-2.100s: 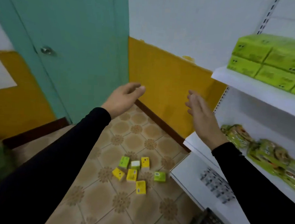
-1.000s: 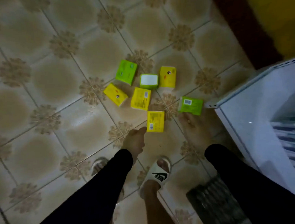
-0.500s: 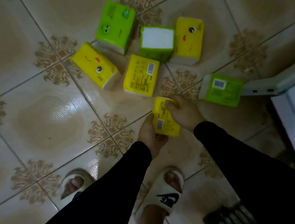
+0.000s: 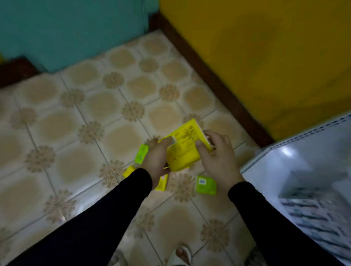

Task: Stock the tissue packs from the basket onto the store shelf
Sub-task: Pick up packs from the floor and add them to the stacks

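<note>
Two hands grip one yellow tissue pack point(image 4: 185, 147), printed side up.

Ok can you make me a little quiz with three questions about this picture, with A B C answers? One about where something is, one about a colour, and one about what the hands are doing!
1. Where is the green pack with the barcode?
A. On the floor
B. On the shelf
C. In a hand

2. What colour is the held pack?
A. Blue
B. Yellow
C. Red

3. What are the hands doing?
A. Both hang empty
B. Only one holds the pack
C. Both hold the pack

Answers:
1. A: the green pack lies on the tiled floor, beside the white shelf.
2. B: the held pack is bright yellow with printed text.
3. C: the left hand and right hand grip it from either side, above the floor.
</note>
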